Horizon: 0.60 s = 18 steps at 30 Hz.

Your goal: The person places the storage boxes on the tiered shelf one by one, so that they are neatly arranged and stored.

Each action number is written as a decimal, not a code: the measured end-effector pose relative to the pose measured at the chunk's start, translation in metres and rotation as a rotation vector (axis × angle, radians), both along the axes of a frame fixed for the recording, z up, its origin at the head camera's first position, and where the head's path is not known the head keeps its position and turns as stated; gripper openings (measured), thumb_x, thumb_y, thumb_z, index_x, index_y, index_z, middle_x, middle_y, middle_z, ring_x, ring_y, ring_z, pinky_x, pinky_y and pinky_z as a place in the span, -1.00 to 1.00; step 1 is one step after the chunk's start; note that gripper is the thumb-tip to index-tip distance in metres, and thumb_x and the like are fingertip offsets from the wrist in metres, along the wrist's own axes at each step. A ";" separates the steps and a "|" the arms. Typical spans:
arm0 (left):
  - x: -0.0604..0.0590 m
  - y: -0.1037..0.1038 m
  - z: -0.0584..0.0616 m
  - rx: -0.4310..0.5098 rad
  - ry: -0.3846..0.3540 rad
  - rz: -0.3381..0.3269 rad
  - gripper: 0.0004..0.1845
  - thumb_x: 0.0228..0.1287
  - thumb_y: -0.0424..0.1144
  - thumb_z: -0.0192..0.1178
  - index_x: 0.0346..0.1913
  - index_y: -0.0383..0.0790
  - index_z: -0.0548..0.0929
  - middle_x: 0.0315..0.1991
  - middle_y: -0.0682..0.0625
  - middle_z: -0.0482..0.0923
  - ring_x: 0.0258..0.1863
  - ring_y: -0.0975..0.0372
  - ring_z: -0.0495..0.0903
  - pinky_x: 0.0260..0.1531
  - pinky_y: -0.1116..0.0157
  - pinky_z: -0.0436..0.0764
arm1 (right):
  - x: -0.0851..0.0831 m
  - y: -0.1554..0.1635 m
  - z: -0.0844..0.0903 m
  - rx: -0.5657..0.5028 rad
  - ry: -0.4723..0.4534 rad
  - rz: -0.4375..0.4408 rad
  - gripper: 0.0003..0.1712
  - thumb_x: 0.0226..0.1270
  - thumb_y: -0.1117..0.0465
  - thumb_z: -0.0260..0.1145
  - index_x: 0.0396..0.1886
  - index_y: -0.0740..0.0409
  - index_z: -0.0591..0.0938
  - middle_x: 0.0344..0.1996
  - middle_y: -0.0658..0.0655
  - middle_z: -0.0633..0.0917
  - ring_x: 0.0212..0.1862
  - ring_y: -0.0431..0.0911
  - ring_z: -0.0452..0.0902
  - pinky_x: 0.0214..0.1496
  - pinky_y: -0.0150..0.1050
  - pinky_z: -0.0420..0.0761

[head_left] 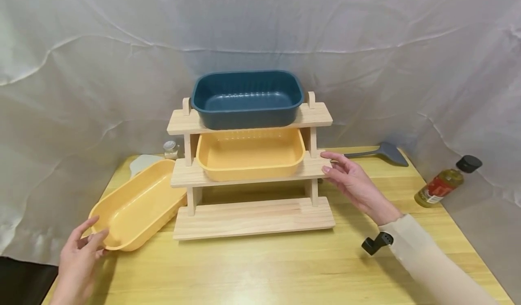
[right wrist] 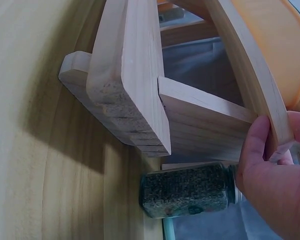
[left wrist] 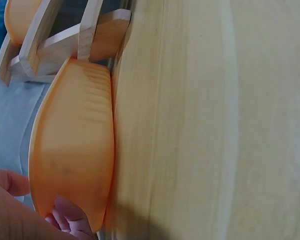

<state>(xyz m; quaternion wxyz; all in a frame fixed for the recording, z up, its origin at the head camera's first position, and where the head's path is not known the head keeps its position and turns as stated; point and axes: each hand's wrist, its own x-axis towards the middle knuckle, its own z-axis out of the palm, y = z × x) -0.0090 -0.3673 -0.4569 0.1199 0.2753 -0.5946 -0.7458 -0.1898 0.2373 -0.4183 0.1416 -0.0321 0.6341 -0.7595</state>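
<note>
At the left, a yellow plastic bin lies at a slant on the table, its far end against the wooden rack. My left hand grips its near-left end, fingers and thumb at the rim. The three-tier wooden rack stands in the middle. My right hand pinches the right end of its middle board between thumb and fingers. A dark blue bin sits on the top tier, and a second yellow bin on the middle one. The bottom board is bare.
A dark spatula lies behind my right hand. A sauce bottle stands at the far right. Behind the rack's left side are a small jar and a pale flat utensil. A jar of dark flakes is near the rack's right end.
</note>
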 end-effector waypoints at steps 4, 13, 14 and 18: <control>0.003 -0.007 -0.006 0.059 0.088 -0.052 -0.52 0.59 -0.53 0.21 0.22 0.22 0.68 -0.33 0.12 0.64 -0.42 0.35 0.57 -0.39 0.44 0.63 | 0.000 0.000 -0.002 -0.004 0.005 0.001 -0.52 0.65 0.35 0.34 0.46 0.12 0.54 0.00 0.07 0.46 -0.03 -0.22 0.55 0.13 -0.34 0.69; 0.006 -0.014 -0.014 0.149 0.173 -0.104 -0.43 0.54 -0.64 0.16 0.27 0.13 0.69 -0.43 -0.02 0.66 -0.52 0.21 0.62 -0.46 0.35 0.70 | 0.000 0.000 -0.004 -0.005 0.017 0.002 -0.53 0.66 0.36 0.32 0.47 0.12 0.53 0.03 0.07 0.47 -0.02 -0.22 0.55 0.13 -0.34 0.68; 0.006 -0.014 -0.014 0.161 0.185 -0.102 -0.43 0.54 -0.66 0.15 0.27 0.12 0.70 -0.44 -0.03 0.66 -0.53 0.19 0.63 -0.46 0.34 0.71 | 0.000 0.000 -0.004 -0.004 0.017 0.003 -0.53 0.67 0.36 0.32 0.47 0.13 0.53 0.04 0.07 0.46 -0.02 -0.22 0.54 0.13 -0.34 0.68; 0.007 -0.014 -0.012 0.193 0.239 -0.072 -0.41 0.52 -0.71 0.10 0.27 0.05 0.73 -0.46 -0.03 0.62 -0.57 0.18 0.63 -0.50 0.34 0.72 | -0.001 0.000 -0.004 -0.003 0.021 0.003 -0.52 0.67 0.36 0.31 0.47 0.14 0.52 0.05 0.08 0.44 -0.02 -0.22 0.53 0.13 -0.34 0.68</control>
